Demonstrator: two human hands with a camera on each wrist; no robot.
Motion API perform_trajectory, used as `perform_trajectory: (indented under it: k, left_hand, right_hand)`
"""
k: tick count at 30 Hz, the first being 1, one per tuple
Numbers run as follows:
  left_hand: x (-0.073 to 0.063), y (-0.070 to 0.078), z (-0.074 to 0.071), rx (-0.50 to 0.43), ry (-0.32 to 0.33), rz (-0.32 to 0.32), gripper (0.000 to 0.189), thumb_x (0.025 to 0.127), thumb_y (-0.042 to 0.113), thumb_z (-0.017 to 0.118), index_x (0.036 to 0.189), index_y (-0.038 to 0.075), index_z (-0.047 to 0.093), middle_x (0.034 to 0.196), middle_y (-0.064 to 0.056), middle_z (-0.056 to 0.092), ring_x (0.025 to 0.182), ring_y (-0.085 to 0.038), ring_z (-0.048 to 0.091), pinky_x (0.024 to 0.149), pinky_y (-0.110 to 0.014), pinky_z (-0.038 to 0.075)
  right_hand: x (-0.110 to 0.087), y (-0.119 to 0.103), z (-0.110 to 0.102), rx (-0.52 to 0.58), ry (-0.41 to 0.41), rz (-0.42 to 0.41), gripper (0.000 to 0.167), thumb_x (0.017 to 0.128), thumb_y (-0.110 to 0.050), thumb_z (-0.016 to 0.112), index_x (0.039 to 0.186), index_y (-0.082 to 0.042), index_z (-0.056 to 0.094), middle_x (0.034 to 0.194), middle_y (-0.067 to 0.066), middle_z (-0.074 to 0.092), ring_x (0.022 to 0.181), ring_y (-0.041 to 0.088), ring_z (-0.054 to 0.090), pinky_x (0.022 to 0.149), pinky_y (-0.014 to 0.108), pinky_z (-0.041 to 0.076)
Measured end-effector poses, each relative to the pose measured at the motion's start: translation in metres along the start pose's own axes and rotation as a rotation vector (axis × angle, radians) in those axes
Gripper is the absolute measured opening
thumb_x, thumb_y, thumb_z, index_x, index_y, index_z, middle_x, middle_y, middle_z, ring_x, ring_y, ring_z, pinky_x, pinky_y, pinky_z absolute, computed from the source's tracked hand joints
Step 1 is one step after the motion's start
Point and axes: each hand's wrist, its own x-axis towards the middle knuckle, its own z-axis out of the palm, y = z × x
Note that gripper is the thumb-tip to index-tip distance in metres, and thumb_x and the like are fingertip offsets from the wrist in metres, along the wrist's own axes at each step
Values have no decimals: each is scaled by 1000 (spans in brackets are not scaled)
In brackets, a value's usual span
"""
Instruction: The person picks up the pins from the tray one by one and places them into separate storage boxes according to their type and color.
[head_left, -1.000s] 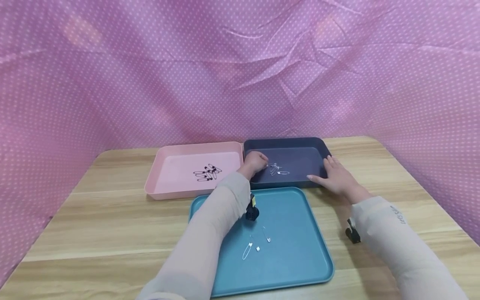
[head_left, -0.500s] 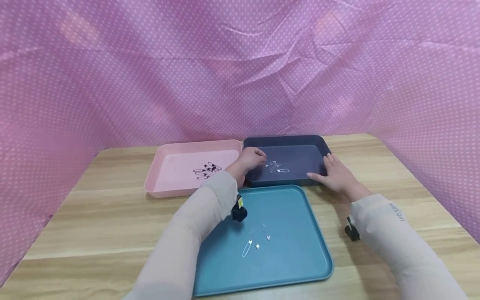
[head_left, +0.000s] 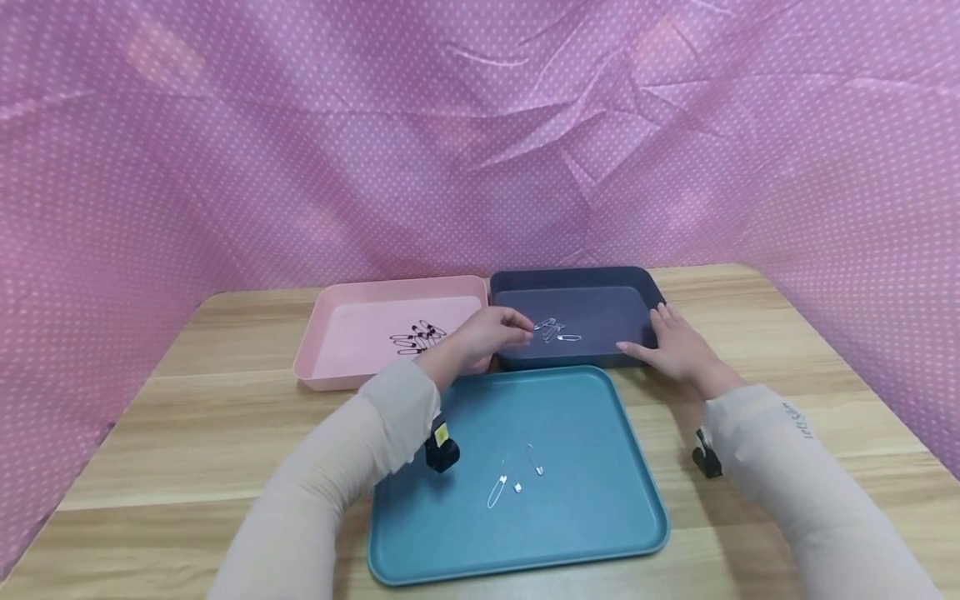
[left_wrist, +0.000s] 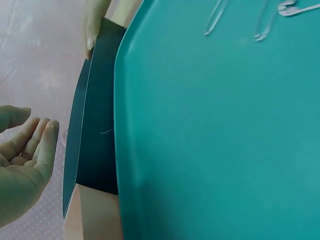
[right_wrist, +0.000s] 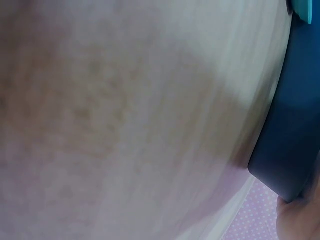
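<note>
My left hand (head_left: 483, 333) hovers over the meeting edges of the pink and navy trays. In the left wrist view its thumb and fingers stand apart with nothing between them. Just right of it, silver safety pins (head_left: 551, 330) lie in a loose heap in the navy tray (head_left: 607, 312). My right hand (head_left: 678, 350) rests on that tray's near right corner, thumb along the front rim and straight fingers over the right rim. Black safety pins (head_left: 422, 337) are gathered in the pink tray (head_left: 360, 325). A few silver safety pins (head_left: 497, 492) lie spread on the teal tray (head_left: 585, 517).
A wooden table (head_left: 180, 433) carries all three trays. The pink and navy ones stand side by side behind the teal one. A pink dotted cloth (head_left: 375, 150) hangs behind and along the sides. Small black wrist cameras (head_left: 441, 446) hang beneath both sleeves.
My left hand has drawn back to the left and nearer, out of the navy tray, and its fingers have loosened. My right hand has stayed on the tray's corner.
</note>
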Motion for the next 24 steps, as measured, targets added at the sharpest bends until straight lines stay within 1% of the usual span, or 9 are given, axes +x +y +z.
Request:
perform_trajectory:
  k: [2,5,7,8,13,15,20,21,24]
  left_hand:
    - [-6,-2,-1,-8,-21,4,26,84,12,57,108,3,56,101,-5,58,94,-16,55,89,-34,39]
    - [-15,-5,-2,46,-39,21,26,84,14,57,108,3,56,98,-3,58,92,-15,56,85,-36,41]
    - [-21,-8,-3,50,-55,41,27,83,14,57,108,2,56,97,-4,59,91,-15,57,83,-36,42]
    - [-24,-10,-3,45,-66,51,28,83,13,57,108,1,56,97,-5,59,90,-15,57,83,-35,43]
    - [-38,-21,-4,82,-117,114,24,83,13,57,104,3,58,97,-6,60,88,-13,56,81,-27,43]
    - [-43,-25,-4,118,-134,127,23,83,16,57,104,5,59,96,-4,61,87,-13,55,81,-27,42]
    - [-55,-33,-4,71,-199,123,26,83,13,57,105,-1,57,96,-7,60,88,-14,56,81,-27,43]
    - [-57,-35,-5,64,-206,122,25,83,12,57,104,-1,57,97,-7,60,88,-14,56,81,-27,43]
    - [-65,-39,-5,83,-212,120,25,82,14,58,103,1,59,96,-4,60,88,-13,55,81,-27,42]
  right_hand:
    - [0,-1,0,0,4,0,99,79,-65,36,130,16,12,135,33,5,125,42,2,100,50,6]
    - [0,-1,-1,1,4,-6,98,79,-64,36,130,17,11,135,33,5,125,42,2,100,49,6]
    - [0,-2,-1,0,1,-5,98,79,-63,36,130,17,11,135,33,4,125,42,2,100,49,5]
    - [0,-2,-2,0,-1,-4,98,79,-63,36,130,17,11,135,33,4,125,42,1,100,49,5]
    - [-1,-3,-2,-4,-4,0,98,79,-64,36,130,17,11,135,33,4,125,42,1,100,49,5]
    - [0,-3,-2,-5,-5,-2,98,79,-64,35,130,17,11,135,33,4,125,42,1,100,49,5]
    - [0,-2,0,-5,-14,1,100,79,-65,35,130,17,9,135,34,3,125,42,0,100,50,5]
    - [0,-1,0,-6,-16,3,100,78,-65,34,130,17,9,135,34,2,125,42,0,100,50,5]
    - [0,-1,0,-7,-16,6,101,78,-66,34,130,17,9,135,34,2,125,42,0,100,50,5]
